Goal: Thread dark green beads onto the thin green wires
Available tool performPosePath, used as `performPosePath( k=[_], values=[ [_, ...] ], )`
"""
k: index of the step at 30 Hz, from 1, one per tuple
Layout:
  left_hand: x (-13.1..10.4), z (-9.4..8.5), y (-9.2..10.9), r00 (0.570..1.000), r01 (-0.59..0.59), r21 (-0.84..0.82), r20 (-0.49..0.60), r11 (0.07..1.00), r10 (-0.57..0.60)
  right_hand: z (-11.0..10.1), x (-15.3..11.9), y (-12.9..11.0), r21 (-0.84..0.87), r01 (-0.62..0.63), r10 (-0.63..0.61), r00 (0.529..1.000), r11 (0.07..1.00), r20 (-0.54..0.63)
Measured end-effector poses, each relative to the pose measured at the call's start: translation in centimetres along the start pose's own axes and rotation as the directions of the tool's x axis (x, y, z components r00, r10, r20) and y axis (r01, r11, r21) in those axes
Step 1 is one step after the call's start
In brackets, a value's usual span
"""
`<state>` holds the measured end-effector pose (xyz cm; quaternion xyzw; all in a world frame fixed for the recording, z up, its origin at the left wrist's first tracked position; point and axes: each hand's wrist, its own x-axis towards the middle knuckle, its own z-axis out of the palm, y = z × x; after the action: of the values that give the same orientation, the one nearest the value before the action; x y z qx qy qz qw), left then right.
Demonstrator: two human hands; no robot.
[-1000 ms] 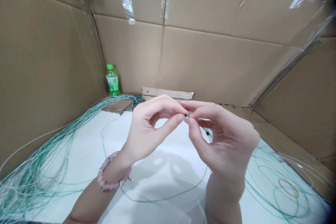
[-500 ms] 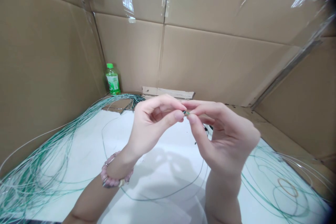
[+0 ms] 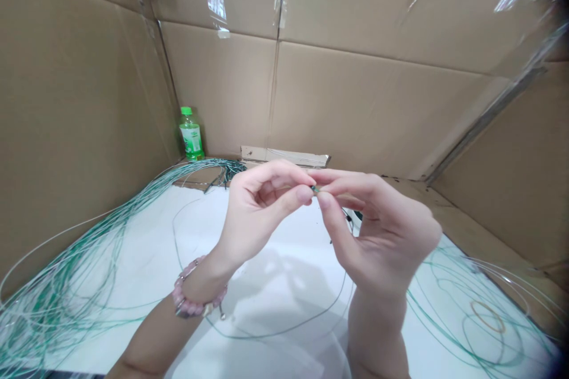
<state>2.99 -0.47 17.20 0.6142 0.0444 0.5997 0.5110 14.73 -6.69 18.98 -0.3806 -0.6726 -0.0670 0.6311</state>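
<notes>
Both my hands meet at the centre, above the white table surface (image 3: 200, 237). Thumb and fingertips of my left hand (image 3: 260, 207) pinch a small dark green piece (image 3: 314, 189). My right hand (image 3: 377, 219) pinches the other side of it, its thumb and index finger close to my left fingertips. Most of the piece is hidden by the fingers. A thin green wire (image 3: 284, 333) curves below the hands over the table; whether it joins the piece cannot be made out. My left wrist wears a pink bead bracelet (image 3: 191, 302).
Bundled green wires (image 3: 75, 266) spread over the left side, and looser coils (image 3: 489, 325) lie at the right. A green bottle (image 3: 192, 137) stands in the back left corner. Cardboard walls (image 3: 355, 106) surround the table. Dark small items show partly behind my right hand.
The small piece has shifted or turned slightly between my fingertips, and the bracelet has moved a little. Both hands otherwise hold nearly the same pose.
</notes>
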Motion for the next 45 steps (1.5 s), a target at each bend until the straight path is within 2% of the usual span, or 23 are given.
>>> performPosePath(
  k=[4, 10, 13, 22, 26, 32, 39, 45],
  values=[
    [0.08, -0.13, -0.04, 1.000, -0.017, 0.018, 0.012, 1.000, 0.017, 0.04, -0.04, 0.22, 0.001, 0.023, -0.023, 1.000, 1.000, -0.004],
    [0.25, -0.19, 0.26, 0.999, -0.050, 0.159, 0.008, 0.986, 0.049, -0.06, -0.02, 0.29, -0.007, 0.048, -0.048, 0.999, 0.999, -0.015],
    [0.18, -0.20, 0.23, 0.998, -0.064, 0.178, 0.010, 0.982, 0.063, -0.11, 0.01, 0.22, -0.012, 0.058, -0.058, 0.998, 0.998, -0.016],
    [0.36, -0.46, -0.38, 1.000, -0.014, 0.108, 0.014, 0.994, 0.012, -0.13, 0.10, 0.19, 0.020, 0.001, -0.001, 1.000, 1.000, -0.005],
    [0.28, -0.14, -0.17, 0.999, -0.032, 0.192, -0.004, 0.981, 0.034, -0.13, -0.12, 0.04, 0.020, -0.052, 0.053, 0.998, 0.998, -0.024],
    [0.12, -0.08, -0.11, 0.999, -0.025, 0.279, -0.024, 0.960, 0.033, -0.23, -0.15, 0.20, -0.030, -0.030, 0.031, 0.999, 0.999, 0.011],
    [0.03, -0.17, -0.41, 0.996, -0.089, 0.369, 0.005, 0.925, 0.094, -0.53, -0.20, 0.25, -0.116, -0.004, 0.010, 0.998, 0.993, 0.054],
    [0.20, -0.47, -0.18, 0.983, -0.185, 0.432, 0.096, 0.882, 0.159, -0.89, -0.12, 0.36, -0.163, -0.002, 0.022, 0.992, 0.987, 0.121]
  ],
)
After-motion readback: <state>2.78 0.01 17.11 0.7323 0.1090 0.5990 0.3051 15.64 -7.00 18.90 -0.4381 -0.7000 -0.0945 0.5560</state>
